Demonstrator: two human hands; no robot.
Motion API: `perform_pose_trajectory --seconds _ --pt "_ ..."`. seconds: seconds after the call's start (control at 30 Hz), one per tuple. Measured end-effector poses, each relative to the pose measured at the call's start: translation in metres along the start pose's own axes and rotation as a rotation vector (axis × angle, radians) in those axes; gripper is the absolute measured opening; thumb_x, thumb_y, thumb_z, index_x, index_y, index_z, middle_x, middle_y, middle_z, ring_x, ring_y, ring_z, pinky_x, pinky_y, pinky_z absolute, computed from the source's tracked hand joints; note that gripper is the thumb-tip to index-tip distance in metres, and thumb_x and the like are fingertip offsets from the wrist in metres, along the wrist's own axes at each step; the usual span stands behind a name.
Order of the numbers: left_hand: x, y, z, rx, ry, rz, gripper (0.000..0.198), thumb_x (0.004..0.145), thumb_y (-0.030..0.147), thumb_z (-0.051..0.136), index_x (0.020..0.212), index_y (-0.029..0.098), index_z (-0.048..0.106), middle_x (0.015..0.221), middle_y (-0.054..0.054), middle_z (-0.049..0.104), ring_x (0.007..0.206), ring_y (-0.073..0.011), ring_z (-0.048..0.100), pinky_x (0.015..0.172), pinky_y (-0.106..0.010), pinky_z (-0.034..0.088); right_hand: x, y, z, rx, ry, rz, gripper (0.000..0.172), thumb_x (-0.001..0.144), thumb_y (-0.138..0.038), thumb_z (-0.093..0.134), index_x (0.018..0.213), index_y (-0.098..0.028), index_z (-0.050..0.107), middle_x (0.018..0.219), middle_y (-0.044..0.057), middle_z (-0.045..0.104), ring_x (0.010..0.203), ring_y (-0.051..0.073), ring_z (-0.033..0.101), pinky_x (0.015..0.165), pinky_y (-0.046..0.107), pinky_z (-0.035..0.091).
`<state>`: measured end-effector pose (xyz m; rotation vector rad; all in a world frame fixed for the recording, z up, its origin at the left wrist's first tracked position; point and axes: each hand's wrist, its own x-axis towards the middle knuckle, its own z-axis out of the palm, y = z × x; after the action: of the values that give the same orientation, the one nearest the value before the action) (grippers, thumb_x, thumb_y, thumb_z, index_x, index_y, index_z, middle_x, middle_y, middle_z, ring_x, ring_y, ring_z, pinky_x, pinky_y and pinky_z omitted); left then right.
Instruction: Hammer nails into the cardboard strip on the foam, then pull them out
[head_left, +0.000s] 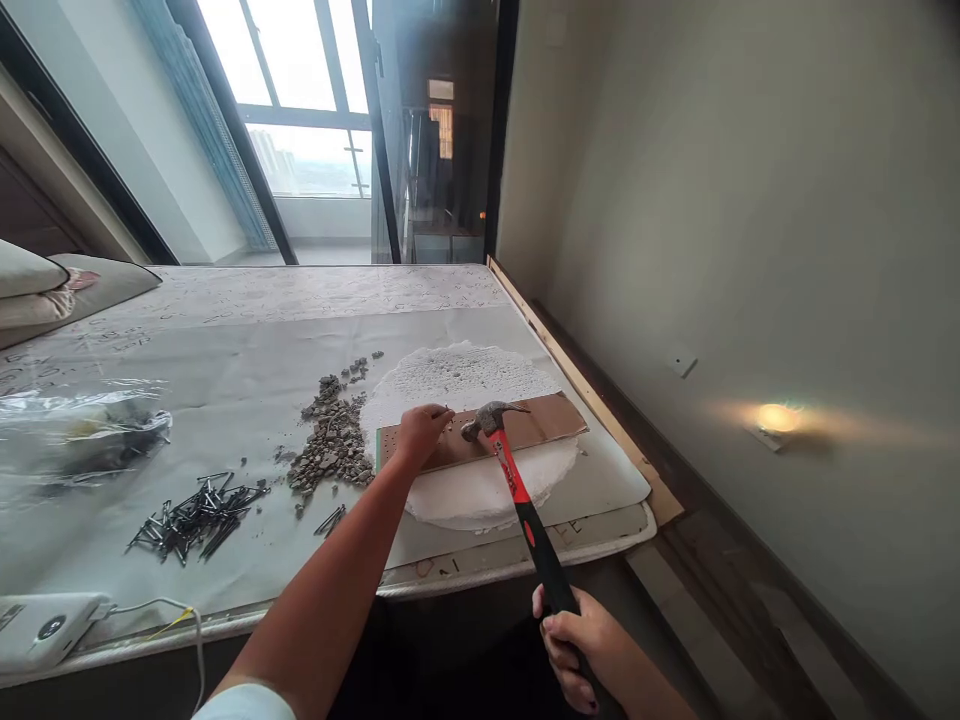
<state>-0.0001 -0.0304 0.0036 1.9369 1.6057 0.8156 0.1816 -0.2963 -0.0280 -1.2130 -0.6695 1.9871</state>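
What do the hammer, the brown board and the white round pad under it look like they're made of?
Hammer: dull grey metal claw head; the handle has a red and black coating, probably rubber or plastic. Board: thin, flat, matte brown, likely hardboard or stiff cardboard. Pad: white with a pitted surface, probably foam.

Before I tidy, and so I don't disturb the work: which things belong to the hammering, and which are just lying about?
In use: hammer, in the right hand; brown board, under the left hand; white disc beneath it; nail pile.
Lying about: rubble heap; plastic bag; power bank; pillows.
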Motion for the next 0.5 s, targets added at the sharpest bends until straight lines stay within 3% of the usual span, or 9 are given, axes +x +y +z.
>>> perform_pose_trajectory --seconds 0.2,0.5 --pt "0.006 -0.002 0.004 0.117 -0.040 0.013 0.023 0.078 0.035 0.056 0.079 0.019 0.073 0.085 -0.003 0.073 0.082 -0.0188 0.062 0.071 -0.025 0.042 0.005 0.004 -0.009 -0.015 -0.035 -0.012 0.021 0.068 -0.034 0.049 0.083 -0.022 0.040 0.043 -0.012 0.037 0.027 0.004 0.028 0.031 0.017 0.023" --pt "0.005 -0.002 0.007 0.184 -0.056 0.022 0.027 0.080 0.037 0.053 0.078 0.018 0.072 0.079 -0.005 0.072 0.076 -0.0188 0.061 0.066 -0.026 0.040 0.001 0.000 -0.013 -0.043 -0.024 -0.011 0.020 0.069 -0.032 0.049 0.085 -0.021 0.043 0.046 -0.012 0.038 0.029 0.004 0.029 0.034 0.018 0.024"
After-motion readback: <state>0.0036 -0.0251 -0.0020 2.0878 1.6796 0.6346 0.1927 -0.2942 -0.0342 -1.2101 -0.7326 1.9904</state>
